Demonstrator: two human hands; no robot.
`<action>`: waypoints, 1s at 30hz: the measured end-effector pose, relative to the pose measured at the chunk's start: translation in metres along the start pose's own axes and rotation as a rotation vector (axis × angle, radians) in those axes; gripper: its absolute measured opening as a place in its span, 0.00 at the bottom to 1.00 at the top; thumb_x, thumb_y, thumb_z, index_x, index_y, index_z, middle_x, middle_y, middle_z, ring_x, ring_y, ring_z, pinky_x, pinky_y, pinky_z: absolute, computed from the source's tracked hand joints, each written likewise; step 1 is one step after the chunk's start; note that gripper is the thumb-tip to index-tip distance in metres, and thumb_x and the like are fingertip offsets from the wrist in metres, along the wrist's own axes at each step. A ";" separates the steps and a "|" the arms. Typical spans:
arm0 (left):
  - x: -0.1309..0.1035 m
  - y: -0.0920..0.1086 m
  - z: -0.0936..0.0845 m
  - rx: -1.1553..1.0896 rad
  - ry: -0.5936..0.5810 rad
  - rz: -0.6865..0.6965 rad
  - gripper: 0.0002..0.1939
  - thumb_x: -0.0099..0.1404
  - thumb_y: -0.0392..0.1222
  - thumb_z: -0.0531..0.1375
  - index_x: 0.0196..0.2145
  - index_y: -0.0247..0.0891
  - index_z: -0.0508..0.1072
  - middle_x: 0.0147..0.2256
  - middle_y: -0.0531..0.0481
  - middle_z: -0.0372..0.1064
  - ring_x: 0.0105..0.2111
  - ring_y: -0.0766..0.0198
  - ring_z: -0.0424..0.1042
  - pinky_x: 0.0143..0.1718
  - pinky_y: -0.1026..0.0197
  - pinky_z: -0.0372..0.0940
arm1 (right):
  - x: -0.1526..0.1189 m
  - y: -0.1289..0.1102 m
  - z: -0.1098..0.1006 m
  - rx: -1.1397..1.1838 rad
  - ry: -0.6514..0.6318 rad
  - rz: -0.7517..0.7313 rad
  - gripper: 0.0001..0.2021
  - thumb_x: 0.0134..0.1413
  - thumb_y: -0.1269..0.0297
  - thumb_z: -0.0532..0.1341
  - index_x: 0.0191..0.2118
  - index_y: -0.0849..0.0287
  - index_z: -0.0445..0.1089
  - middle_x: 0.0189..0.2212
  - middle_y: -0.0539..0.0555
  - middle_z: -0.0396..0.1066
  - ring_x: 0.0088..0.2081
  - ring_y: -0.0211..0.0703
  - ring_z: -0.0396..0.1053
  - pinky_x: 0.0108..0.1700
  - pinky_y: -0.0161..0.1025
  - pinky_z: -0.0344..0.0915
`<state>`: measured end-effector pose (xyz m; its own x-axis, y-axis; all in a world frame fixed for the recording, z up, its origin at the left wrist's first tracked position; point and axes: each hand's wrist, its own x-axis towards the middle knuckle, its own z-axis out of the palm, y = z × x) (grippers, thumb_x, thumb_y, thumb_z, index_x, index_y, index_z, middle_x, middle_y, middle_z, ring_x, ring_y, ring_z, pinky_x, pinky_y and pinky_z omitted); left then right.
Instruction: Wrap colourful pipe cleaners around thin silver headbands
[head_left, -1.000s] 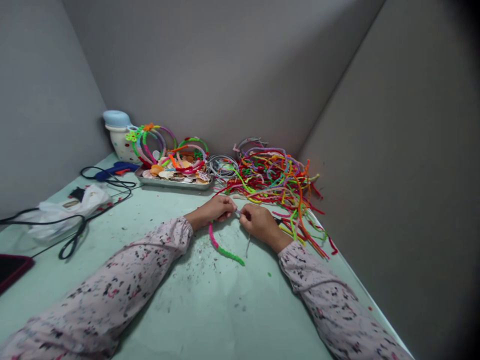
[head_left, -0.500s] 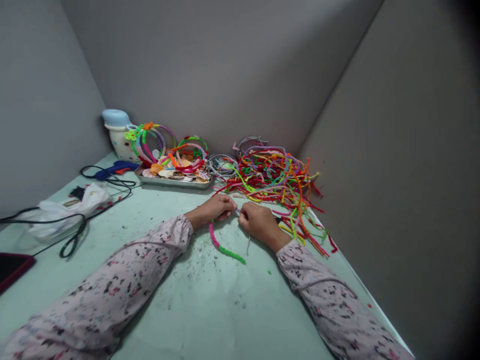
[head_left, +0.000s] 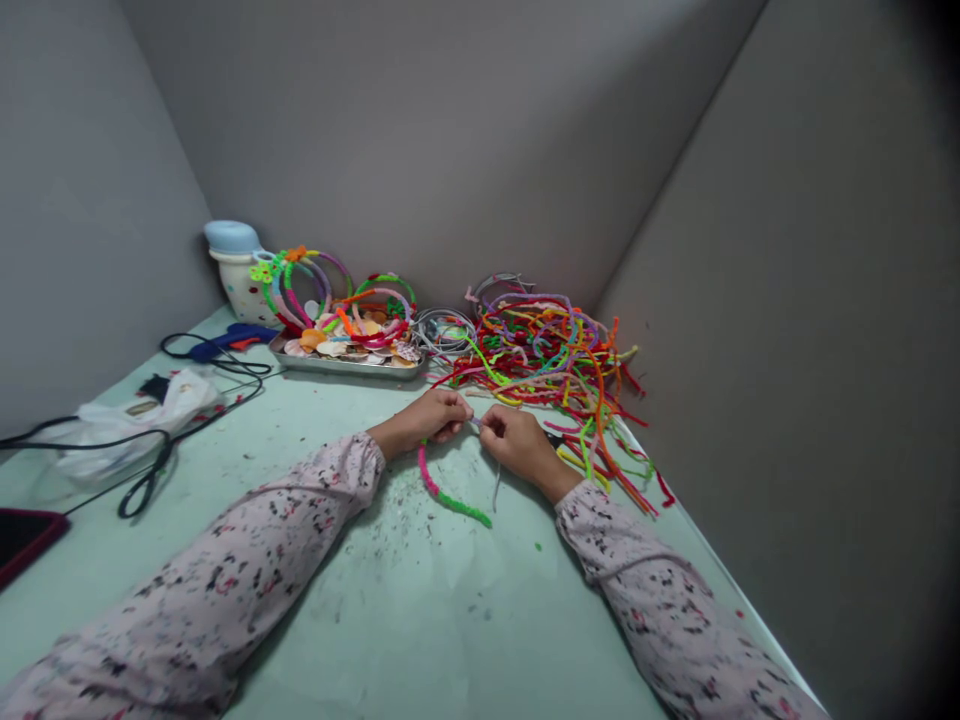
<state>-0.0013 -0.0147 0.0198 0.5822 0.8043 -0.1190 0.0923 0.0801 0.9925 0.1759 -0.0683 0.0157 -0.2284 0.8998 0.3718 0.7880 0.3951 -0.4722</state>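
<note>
Before the shallow silvery metal tray [head_left: 349,370], we are barely shifting our left hand [head_left: 433,416] and right hand [head_left: 517,438], both pinched closed on a thin lilac strand [head_left: 475,423], work seemingly continuing.

Two hands [head_left: 429,418] [head_left: 519,443], one pink-and-green strip [head_left: 460,508], one metal tray [head_left: 352,369], one lidded cup [head_left: 244,285], one white bag [head_left: 184,396].

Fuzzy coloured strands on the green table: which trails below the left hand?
The curved pink and green strand, showing beneath the left hand; the multicoloured heap of strands lies behind, rightward.
</note>
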 end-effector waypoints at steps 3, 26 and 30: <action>0.000 0.000 0.000 0.006 0.002 -0.007 0.04 0.54 0.39 0.59 0.27 0.35 0.67 0.17 0.57 0.60 0.12 0.75 0.53 0.13 0.69 0.45 | -0.001 -0.003 0.001 -0.048 0.029 -0.013 0.03 0.48 0.71 0.57 0.27 0.59 0.67 0.22 0.49 0.68 0.25 0.36 0.61 0.29 0.32 0.53; 0.002 0.006 -0.002 -0.366 0.079 -0.033 0.18 0.65 0.54 0.52 0.32 0.34 0.65 0.25 0.48 0.70 0.17 0.70 0.66 0.15 0.69 0.57 | 0.008 0.016 -0.006 0.133 0.185 0.272 0.06 0.44 0.66 0.56 0.22 0.59 0.65 0.18 0.47 0.65 0.23 0.37 0.61 0.27 0.33 0.53; 0.000 0.006 -0.003 -0.389 0.092 0.064 0.17 0.62 0.53 0.56 0.33 0.34 0.66 0.26 0.50 0.69 0.18 0.72 0.65 0.17 0.70 0.58 | 0.009 0.018 -0.008 0.125 0.255 0.333 0.06 0.43 0.64 0.55 0.21 0.58 0.63 0.17 0.47 0.62 0.22 0.37 0.59 0.26 0.34 0.50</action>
<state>-0.0033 -0.0124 0.0256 0.5002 0.8630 -0.0711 -0.2646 0.2305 0.9364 0.1929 -0.0546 0.0163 0.1873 0.9136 0.3610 0.7160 0.1246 -0.6868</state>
